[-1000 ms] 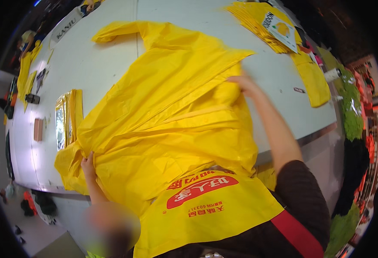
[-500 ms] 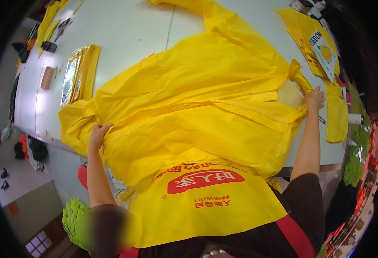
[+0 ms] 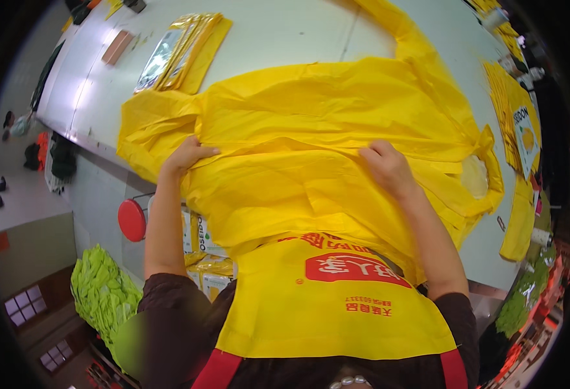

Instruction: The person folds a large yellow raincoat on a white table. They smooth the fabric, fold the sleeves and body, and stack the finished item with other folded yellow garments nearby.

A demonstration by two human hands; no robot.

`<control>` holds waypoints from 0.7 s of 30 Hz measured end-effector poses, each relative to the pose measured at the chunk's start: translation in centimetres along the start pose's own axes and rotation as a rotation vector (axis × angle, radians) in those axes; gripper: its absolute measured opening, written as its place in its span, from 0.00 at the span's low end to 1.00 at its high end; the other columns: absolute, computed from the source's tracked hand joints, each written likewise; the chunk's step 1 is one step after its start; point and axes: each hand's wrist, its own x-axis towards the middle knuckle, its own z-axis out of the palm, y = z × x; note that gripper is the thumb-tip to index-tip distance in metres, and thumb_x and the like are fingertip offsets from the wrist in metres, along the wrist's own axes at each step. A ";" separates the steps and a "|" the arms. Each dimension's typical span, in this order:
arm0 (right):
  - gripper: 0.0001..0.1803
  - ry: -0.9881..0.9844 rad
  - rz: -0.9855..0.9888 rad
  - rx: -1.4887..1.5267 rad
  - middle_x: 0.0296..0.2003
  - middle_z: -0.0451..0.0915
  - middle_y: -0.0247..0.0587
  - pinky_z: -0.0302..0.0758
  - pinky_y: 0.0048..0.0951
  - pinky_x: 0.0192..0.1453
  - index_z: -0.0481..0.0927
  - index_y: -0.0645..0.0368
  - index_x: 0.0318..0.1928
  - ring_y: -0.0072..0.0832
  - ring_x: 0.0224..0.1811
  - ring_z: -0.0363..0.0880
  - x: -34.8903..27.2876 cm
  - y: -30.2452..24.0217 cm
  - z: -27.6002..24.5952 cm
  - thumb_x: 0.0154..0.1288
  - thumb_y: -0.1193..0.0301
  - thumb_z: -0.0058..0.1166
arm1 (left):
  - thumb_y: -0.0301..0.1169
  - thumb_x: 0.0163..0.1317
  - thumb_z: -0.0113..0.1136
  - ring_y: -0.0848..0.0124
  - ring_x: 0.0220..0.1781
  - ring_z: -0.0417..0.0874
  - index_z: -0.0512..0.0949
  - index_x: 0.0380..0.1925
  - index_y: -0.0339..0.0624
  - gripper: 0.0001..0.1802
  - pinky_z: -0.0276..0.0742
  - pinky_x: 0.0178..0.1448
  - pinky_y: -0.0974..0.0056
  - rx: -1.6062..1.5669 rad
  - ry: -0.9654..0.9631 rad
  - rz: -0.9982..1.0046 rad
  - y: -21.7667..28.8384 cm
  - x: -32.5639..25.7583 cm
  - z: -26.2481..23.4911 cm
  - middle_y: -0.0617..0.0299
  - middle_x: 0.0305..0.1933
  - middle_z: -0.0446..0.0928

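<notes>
A yellow raincoat (image 3: 311, 97) lies spread across the table in front of me, one sleeve stretching away at the far right. A long fold runs sideways over its middle. At the left part of this fold, my left hand (image 3: 191, 155) pinches the fabric between thumb and fingers. My right hand (image 3: 390, 170) is curled closed on the same fold, right of the middle. Near the garment's right end, a pale round patch (image 3: 474, 176) shows within an opening. The raincoat's near edge drapes against my yellow apron (image 3: 363, 330).
The white table (image 3: 285, 39) carries a stack of packaged yellow garments (image 3: 180, 55) and a brown block (image 3: 117, 47) at the far left. More yellow packages (image 3: 515, 129) lie at the right. A red stool (image 3: 132, 220) and a green heap (image 3: 103, 292) are on the left.
My right hand has left the raincoat's right end and moved left to the middle fold. My left hand keeps its hold. The view has shifted, so the table's things appear farther right.
</notes>
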 end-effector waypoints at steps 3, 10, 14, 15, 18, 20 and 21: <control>0.10 -0.047 -0.012 0.105 0.28 0.72 0.40 0.73 0.34 0.34 0.74 0.57 0.35 0.37 0.32 0.73 -2.3 -2.3 0.3 0.49 0.76 0.52 | 0.27 0.49 0.65 0.74 0.42 0.77 0.72 0.47 0.32 0.24 0.73 0.48 0.71 -0.239 -0.067 0.055 -0.3 -0.7 0.2 0.60 0.44 0.78; 0.09 -0.191 0.323 0.598 0.23 0.74 0.44 0.70 0.35 0.31 0.76 0.61 0.32 0.39 0.26 0.74 6.7 -6.1 1.5 0.55 0.68 0.51 | 0.25 0.48 0.65 0.75 0.41 0.79 0.73 0.48 0.32 0.24 0.74 0.48 0.70 -0.350 -0.095 0.080 -1.1 -1.5 -0.3 0.59 0.44 0.78; 0.19 -0.399 0.563 0.250 0.28 0.79 0.47 0.72 0.35 0.34 0.79 0.62 0.29 0.39 0.31 0.77 12.0 -7.3 4.5 0.51 0.56 0.54 | 0.24 0.48 0.64 0.74 0.42 0.78 0.73 0.47 0.33 0.23 0.73 0.48 0.70 -0.362 -0.084 0.128 -0.7 -2.0 -0.1 0.60 0.44 0.78; 0.21 -0.556 0.654 0.225 0.29 0.80 0.47 0.73 0.35 0.35 0.80 0.62 0.28 0.39 0.32 0.78 12.6 -7.3 4.5 0.49 0.54 0.55 | 0.23 0.48 0.64 0.74 0.43 0.78 0.73 0.47 0.33 0.23 0.73 0.48 0.70 -0.355 -0.082 0.132 -0.7 -1.9 0.0 0.60 0.44 0.78; 0.22 -0.497 0.643 0.492 0.32 0.81 0.46 0.74 0.35 0.37 0.81 0.60 0.25 0.40 0.34 0.78 12.2 -6.0 6.7 0.46 0.51 0.58 | 0.23 0.48 0.64 0.73 0.43 0.79 0.74 0.47 0.33 0.23 0.74 0.49 0.69 -0.337 -0.054 0.165 -0.7 -1.8 0.2 0.60 0.45 0.78; 0.21 -0.510 0.626 0.486 0.30 0.80 0.46 0.74 0.36 0.37 0.81 0.60 0.27 0.41 0.34 0.78 12.0 -6.0 7.1 0.45 0.52 0.58 | 0.23 0.49 0.63 0.73 0.42 0.79 0.74 0.47 0.33 0.22 0.74 0.48 0.69 -0.353 -0.039 0.173 -1.6 -1.7 0.2 0.59 0.45 0.78; 0.21 -0.514 0.619 0.481 0.30 0.80 0.46 0.74 0.36 0.38 0.81 0.59 0.27 0.41 0.34 0.78 12.1 -6.1 7.3 0.45 0.52 0.58 | 0.24 0.49 0.63 0.72 0.42 0.79 0.73 0.47 0.33 0.22 0.74 0.48 0.68 -0.359 -0.033 0.181 -1.9 -1.6 0.1 0.59 0.45 0.78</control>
